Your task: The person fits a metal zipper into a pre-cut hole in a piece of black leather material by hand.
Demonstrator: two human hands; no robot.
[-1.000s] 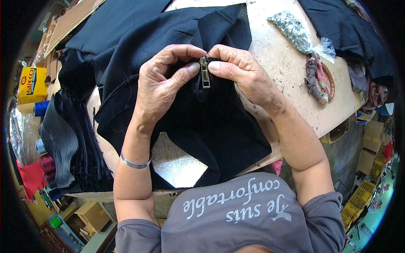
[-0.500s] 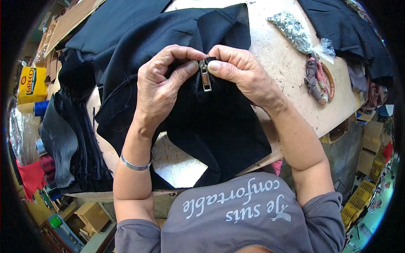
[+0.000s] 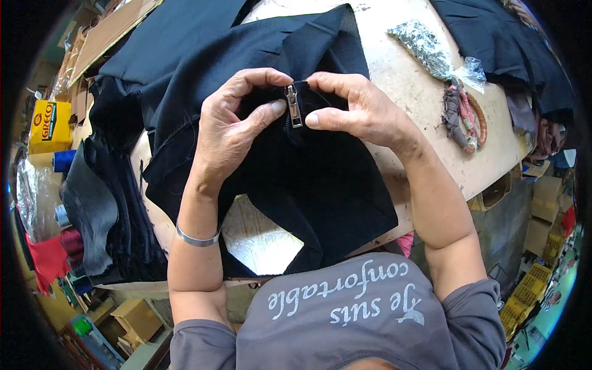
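Observation:
A metal zipper slider (image 3: 292,98) with its long pull hangs between my two hands, at the top end of a black zipper. My left hand (image 3: 237,111) grips the zipper from the left, index finger at its top and thumb lower down beside the pull. From the other side my right hand (image 3: 364,111) holds the top of the zipper by the index finger, its thumb lower and near the pull's end. The zipper lies along black fabric (image 3: 320,185), which spreads over the table under both hands. The fingers' undersides are hidden.
Stacked black fabric pieces (image 3: 111,203) lie on the left, by a yellow box (image 3: 49,126) and a blue thread spool (image 3: 63,161). On the pale table (image 3: 394,80) are a plastic bag of metal parts (image 3: 422,46) and a cloth-wrapped bundle (image 3: 462,120). More black fabric (image 3: 493,43) lies at far right.
The slider and pull have shifted slightly left and now stand more upright. My right thumb has come down and away from the slider, widening the gap to its index finger.

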